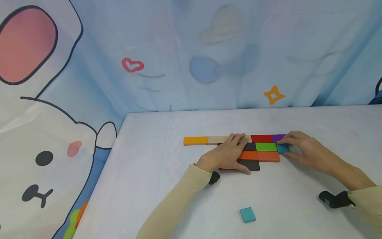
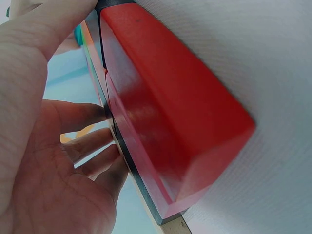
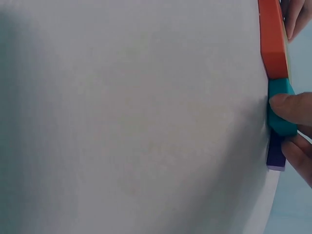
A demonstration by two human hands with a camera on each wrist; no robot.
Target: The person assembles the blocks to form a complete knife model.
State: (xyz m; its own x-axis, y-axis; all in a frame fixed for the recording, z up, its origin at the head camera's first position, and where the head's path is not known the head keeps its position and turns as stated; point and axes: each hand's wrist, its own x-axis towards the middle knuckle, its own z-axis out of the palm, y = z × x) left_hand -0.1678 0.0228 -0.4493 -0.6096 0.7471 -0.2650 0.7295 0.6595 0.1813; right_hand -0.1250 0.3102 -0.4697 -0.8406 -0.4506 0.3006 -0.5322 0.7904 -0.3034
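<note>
Colored rectangular wooden blocks lie in stepped rows on the white table. My left hand [image 1: 225, 154] rests over these rows, its fingers extended across the black block [image 1: 251, 146] and the back row, its thumb at the front black block [image 1: 249, 165]. The left wrist view shows a red block [image 2: 180, 97] near the palm. With thumb and fingers, my right hand [image 1: 305, 149] pinches a teal block [image 1: 283, 148] at the right end of the second row, beside the green block [image 1: 266, 147]. Behind it sits the purple block [image 1: 278, 137]; the orange block [image 1: 269, 156] lies in front.
A separate flat teal square [image 1: 248, 215] lies nearer the table's front. The back row also has a yellow block [image 1: 195, 141], a pale wood block [image 1: 217, 140] and a red block [image 1: 261, 138]. Behind the table [image 1: 143, 172] hangs a blue printed curtain [image 1: 185, 89].
</note>
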